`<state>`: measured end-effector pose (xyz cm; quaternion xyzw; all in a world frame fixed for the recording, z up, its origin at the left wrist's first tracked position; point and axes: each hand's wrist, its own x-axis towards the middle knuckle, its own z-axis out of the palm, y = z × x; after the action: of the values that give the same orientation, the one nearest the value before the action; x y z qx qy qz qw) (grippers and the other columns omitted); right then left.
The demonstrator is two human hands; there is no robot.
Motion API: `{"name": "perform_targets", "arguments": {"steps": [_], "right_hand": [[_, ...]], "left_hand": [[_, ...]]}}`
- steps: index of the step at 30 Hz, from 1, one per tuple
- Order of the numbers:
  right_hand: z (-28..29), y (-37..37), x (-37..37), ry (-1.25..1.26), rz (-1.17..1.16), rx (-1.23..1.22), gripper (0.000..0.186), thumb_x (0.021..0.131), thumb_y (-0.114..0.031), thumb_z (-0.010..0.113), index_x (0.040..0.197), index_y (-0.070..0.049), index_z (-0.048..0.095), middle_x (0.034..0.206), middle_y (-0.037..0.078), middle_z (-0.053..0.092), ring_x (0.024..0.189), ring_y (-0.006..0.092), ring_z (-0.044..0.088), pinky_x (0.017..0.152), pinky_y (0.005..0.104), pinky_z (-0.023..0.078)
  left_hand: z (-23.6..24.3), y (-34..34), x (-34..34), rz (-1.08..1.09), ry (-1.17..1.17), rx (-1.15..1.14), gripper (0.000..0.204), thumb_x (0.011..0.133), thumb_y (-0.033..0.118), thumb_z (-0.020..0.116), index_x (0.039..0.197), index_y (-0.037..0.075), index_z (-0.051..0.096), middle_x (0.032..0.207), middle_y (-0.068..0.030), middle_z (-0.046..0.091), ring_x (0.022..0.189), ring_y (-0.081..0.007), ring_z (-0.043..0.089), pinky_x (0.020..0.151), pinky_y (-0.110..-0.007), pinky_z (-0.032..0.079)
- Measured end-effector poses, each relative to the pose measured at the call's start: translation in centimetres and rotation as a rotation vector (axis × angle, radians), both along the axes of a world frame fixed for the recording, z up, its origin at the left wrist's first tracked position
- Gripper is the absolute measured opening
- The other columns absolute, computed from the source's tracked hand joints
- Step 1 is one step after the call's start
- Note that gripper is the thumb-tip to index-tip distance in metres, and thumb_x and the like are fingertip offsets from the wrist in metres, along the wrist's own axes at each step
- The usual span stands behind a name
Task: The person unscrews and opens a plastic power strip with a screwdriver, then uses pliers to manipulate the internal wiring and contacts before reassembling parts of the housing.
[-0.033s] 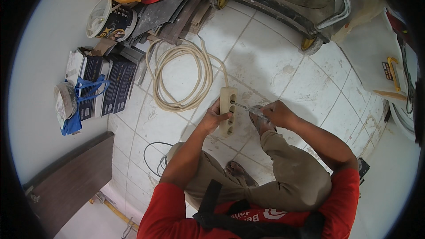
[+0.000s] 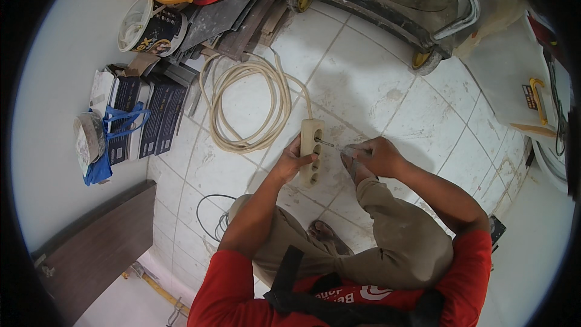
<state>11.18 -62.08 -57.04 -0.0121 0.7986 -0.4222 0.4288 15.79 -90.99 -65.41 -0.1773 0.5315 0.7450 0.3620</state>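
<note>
My left grip (image 2: 293,162), curled closed, clasps a long beige plastic socket strip (image 2: 309,145) mid-view.
My right grip (image 2: 380,156) pinches a slim metal screwdriver (image 2: 327,143), its tip at the top socket (image 2: 318,134); tilting could make it slip. Beyond lies coiled beige cable (image 2: 284,106), then dark cardboard boxes (image 2: 162,118) whose print I can't read, then a black-and-white plastic bucket (image 2: 166,31) with yellow lettering.

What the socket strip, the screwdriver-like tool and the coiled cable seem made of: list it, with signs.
Socket strip: probably hard plastic, matte cream, with moulded-looking round sockets.
Screwdriver-like tool: shaft likely metal, slim, straight and greyish; handle unclear, largely covered by the right hand.
Coiled cable: likely flexible plastic sheathing, cream, curving smoothly.
</note>
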Motion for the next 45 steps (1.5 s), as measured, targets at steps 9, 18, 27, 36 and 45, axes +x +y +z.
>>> {"name": "perform_targets", "arguments": {"steps": [9,18,27,36,45], "right_hand": [[-1.1,0.1,0.1,0.037,0.230,0.069,0.037,0.089,-0.030,0.067,0.116,-0.006,0.071,0.106,0.023,0.070,0.101,0.0412,0.066,0.089,0.0474,0.053],[0.2,-0.9,0.9,0.163,-0.130,0.134,0.038,0.091,-0.026,0.066,0.124,-0.007,0.069,0.110,0.024,0.071,0.098,0.0369,0.069,0.091,0.0420,0.053],[1.3,-0.6,1.1,0.305,-0.007,0.062,0.038,0.090,-0.027,0.066,0.122,-0.007,0.068,0.111,0.022,0.068,0.104,0.0414,0.065,0.094,0.0466,0.052],[2.7,-0.5,1.1,0.422,0.106,0.035,0.034,0.094,-0.033,0.061,0.113,-0.006,0.069,0.108,0.023,0.068,0.101,0.0429,0.065,0.090,0.0481,0.052],[2.4,-0.3,0.9,0.451,0.129,0.076,0.044,0.096,-0.044,0.054,0.117,-0.007,0.067,0.104,0.026,0.070,0.099,0.0444,0.066,0.092,0.0486,0.051]], "left_hand": [[-0.3,-0.2,0.0,-0.021,0.001,-0.027,0.087,0.089,-0.009,0.067,0.161,0.011,0.024,0.145,-0.0045,0.053,0.129,-0.0181,0.053,0.111,-0.035,0.042],[-0.6,-0.4,0.1,-0.014,-0.002,-0.009,0.088,0.089,-0.010,0.067,0.162,0.011,0.023,0.145,-0.0041,0.053,0.129,-0.0188,0.053,0.111,-0.036,0.042],[-0.8,-0.5,0.0,-0.002,-0.017,0.025,0.089,0.088,-0.010,0.067,0.162,0.012,0.022,0.144,-0.0039,0.053,0.128,-0.0186,0.053,0.111,-0.036,0.043],[-0.9,-0.2,0.0,0.009,-0.013,0.028,0.087,0.090,-0.009,0.067,0.162,0.011,0.022,0.143,-0.0056,0.056,0.127,-0.0188,0.055,0.111,-0.036,0.044],[-1.0,-0.5,0.1,0.009,-0.018,0.020,0.087,0.089,-0.010,0.067,0.162,0.011,0.022,0.143,-0.0049,0.055,0.128,-0.0187,0.054,0.112,-0.036,0.042]]}}
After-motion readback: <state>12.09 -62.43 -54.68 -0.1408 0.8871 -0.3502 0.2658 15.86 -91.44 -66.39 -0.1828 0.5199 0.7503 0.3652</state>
